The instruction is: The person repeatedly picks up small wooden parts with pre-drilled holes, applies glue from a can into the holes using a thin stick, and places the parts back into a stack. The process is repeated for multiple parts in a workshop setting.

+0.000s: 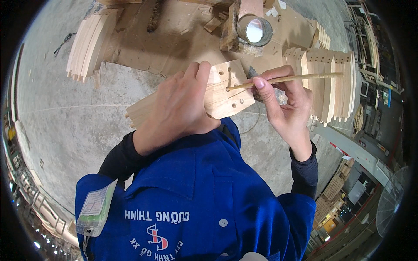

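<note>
My left hand [176, 104] is wrapped round a pale wooden board [217, 106] held in front of my chest. Several round holes are drilled in the board's wide, angled end, and short pegs stick out at its other end. My right hand [289, 102] pinches a thin wooden stick [318, 76] between thumb and fingers. The stick's narrow tip is at one of the holes, though how deep it goes in cannot be seen. Beyond the board, a round pot [266, 38] holds a white liquid.
Stacked boards with pegged ends [92, 43] lie at the far left. More drilled boards [320, 82] stand in a row at the right. Between them spreads a brown work surface [174, 43] with wood scraps. A standing fan [394, 202] is at the right edge.
</note>
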`<state>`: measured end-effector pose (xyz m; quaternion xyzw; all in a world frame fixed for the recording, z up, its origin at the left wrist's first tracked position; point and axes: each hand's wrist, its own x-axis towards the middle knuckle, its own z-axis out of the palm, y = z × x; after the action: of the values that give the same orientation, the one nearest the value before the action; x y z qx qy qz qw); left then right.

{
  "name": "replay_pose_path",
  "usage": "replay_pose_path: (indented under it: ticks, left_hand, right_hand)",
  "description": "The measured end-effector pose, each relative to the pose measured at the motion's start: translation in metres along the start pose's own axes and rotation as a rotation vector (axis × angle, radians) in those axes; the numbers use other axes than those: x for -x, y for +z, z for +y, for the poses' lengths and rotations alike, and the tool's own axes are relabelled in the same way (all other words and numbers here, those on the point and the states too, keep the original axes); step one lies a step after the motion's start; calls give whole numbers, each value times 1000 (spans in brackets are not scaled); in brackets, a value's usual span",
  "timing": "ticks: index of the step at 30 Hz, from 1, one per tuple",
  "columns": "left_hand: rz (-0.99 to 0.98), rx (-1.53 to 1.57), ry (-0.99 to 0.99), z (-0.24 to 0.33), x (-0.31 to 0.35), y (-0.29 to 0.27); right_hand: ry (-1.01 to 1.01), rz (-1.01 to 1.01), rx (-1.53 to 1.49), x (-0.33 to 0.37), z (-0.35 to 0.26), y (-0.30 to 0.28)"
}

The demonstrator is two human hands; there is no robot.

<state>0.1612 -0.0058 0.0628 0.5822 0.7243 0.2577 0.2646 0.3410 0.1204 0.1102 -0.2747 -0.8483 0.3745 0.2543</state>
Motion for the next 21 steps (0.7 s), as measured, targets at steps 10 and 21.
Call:
replay_pose_path:
  ticks: [10,21]
  left_hand:
    - [25,-6,16,-2,-1,1]
    - [15,-3,0,-3,-3,1]
  right_hand:
    - [19,31,-114,-6,3,0]
    - [-19,13,-16,-7,2,-6]
